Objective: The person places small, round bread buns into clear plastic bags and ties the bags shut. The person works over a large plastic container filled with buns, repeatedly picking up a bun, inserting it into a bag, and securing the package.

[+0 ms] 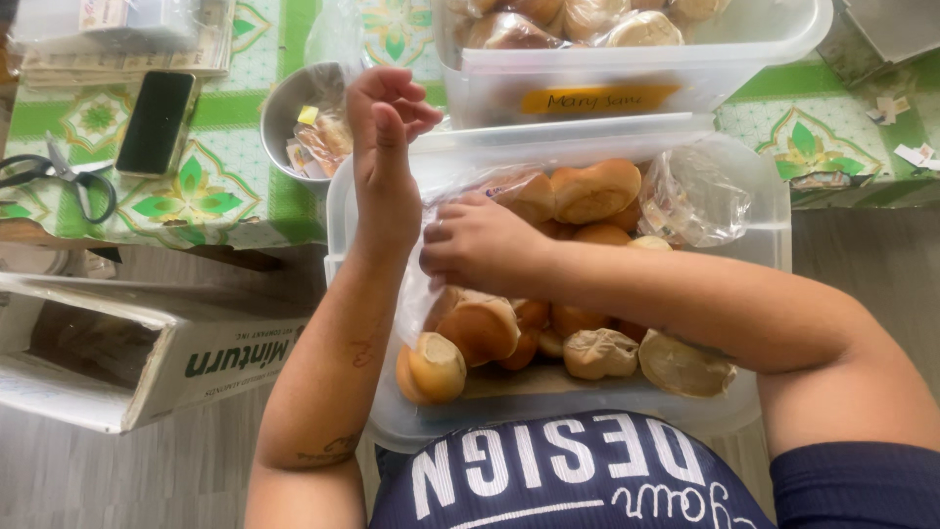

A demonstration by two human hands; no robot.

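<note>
Nearest the viewer, a clear plastic tub (774, 255) rests against the person's lap, filled with golden bread rolls (595, 190), some loose and some wrapped in thin clear film. The right hand (480, 245) reaches across the tub from the right, forearm nearly level, knuckles up and fingers curled down onto a clear plastic bag (416, 294) that holds a roll at the tub's left side; the fingertips are hidden, so how tightly it grips cannot be told. The left hand (387, 147) rises upright from the left forearm, palm edge toward the camera, fingertips pinched together at the top, seemingly on a wisp of the film. Beyond it a small metal bowl (304, 103) of paper scraps sits on the green-patterned tablecloth (196, 196), with a dark phone (157, 122) and scissors (59, 176) farther left. A second tub (627, 69) of wrapped rolls stands behind; a cardboard box (127, 353) lies at lower left.
</note>
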